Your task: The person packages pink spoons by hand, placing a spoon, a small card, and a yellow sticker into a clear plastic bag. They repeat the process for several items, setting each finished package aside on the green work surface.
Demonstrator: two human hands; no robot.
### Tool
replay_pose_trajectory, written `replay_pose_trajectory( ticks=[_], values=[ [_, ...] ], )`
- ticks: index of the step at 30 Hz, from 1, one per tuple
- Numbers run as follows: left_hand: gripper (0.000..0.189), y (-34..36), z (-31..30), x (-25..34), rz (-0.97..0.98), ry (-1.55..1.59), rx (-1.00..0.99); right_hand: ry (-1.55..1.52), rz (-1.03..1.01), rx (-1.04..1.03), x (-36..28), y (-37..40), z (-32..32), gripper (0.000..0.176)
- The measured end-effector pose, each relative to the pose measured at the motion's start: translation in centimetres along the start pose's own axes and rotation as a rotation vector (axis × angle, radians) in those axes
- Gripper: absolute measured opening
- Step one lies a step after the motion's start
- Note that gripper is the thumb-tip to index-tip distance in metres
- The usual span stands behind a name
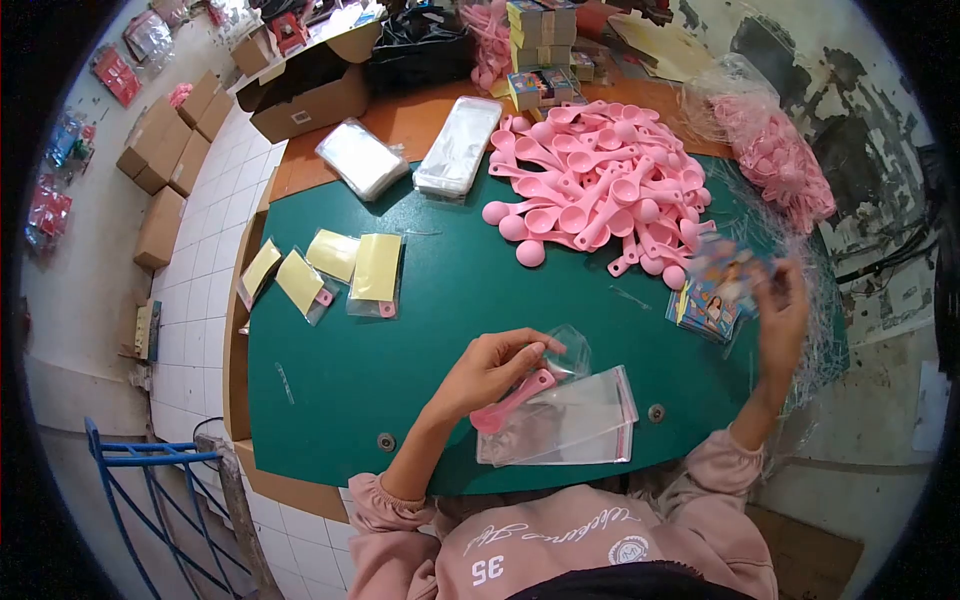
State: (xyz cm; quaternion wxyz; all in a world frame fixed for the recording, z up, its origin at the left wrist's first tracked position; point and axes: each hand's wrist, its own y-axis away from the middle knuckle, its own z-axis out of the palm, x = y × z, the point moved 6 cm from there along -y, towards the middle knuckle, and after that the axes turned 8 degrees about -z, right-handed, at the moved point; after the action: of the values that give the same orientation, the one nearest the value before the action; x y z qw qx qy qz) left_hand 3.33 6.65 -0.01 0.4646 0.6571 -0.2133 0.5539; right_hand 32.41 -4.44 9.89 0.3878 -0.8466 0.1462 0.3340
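My left hand (500,370) is closed at the near middle of the green table, gripping a clear plastic bag (570,355) at its fingertips. Just under that hand lies a pink spoon (512,402), over flat clear bags (585,425) with a pink-edged strip. At the right, my right hand (780,295) is closed on a printed card (725,268), blurred by motion, above a stack of printed cards (706,310). A large heap of pink spoons (610,180) spreads behind both hands.
Bagged yellow cards (376,268) lie at the left. Two bundles of clear bags (458,150) sit toward the back, near an open cardboard box (310,105) and stacked card bundles (542,45). A plastic sack of pink spoons (780,160) stands back right; a blue metal frame (150,455) is left.
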Motion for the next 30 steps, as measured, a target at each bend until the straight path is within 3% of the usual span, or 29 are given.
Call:
replay_pose_trajectory(
  ticks=[2, 7, 8, 10, 16, 18, 23, 25, 27, 30],
  values=[
    [0.029, -0.2, 0.1, -0.4, 0.011, 0.052, -0.001, -0.228, 0.23, -0.174, -3.5, 2.6, 4.1, 0.014],
    [0.029, -0.2, -0.1, -0.9, 0.027, 0.075, 0.031, -0.64, 0.272, -0.238, -5.4, 7.0, 9.1, 0.015],
    [0.029, -0.3, -0.2, -0.9, 0.041, 0.082, 0.038, -0.641, 0.272, -0.237, -5.3, 7.1, 9.1, 0.015],
    [0.027, -0.2, -0.3, -1.0, 0.049, 0.101, 0.066, -0.491, 0.074, -0.378, -5.9, 7.0, 9.2, 0.012],
    [0.025, 0.4, 0.2, 0.3, 0.036, -0.044, 0.082, -0.32, 0.001, -0.638, -6.6, 5.9, 8.5, 0.012],
    [0.025, 0.4, 0.2, 0.0, -0.018, -0.125, 0.08, -0.318, -0.003, -0.669, -6.9, 5.6, 8.4, 0.014],
    [0.025, 0.3, 0.8, 0.4, 0.119, -0.117, 0.057, -0.273, -0.01, -0.744, -6.7, 5.4, 8.6, 0.014],
    [0.025, 0.4, 0.5, 0.7, 0.064, -0.129, 0.072, -0.255, 0.009, -0.804, -6.5, 5.7, 8.7, 0.014],
    [0.025, 0.3, 0.4, 0.5, 0.009, -0.142, 0.087, -0.282, 0.006, -0.772, -6.2, 5.8, 8.7, 0.014],
    [0.025, 0.3, 0.5, 0.6, 0.097, -0.218, 0.114, -0.304, 0.044, -0.767, -6.4, 5.9, 8.9, 0.013]
  ],
)
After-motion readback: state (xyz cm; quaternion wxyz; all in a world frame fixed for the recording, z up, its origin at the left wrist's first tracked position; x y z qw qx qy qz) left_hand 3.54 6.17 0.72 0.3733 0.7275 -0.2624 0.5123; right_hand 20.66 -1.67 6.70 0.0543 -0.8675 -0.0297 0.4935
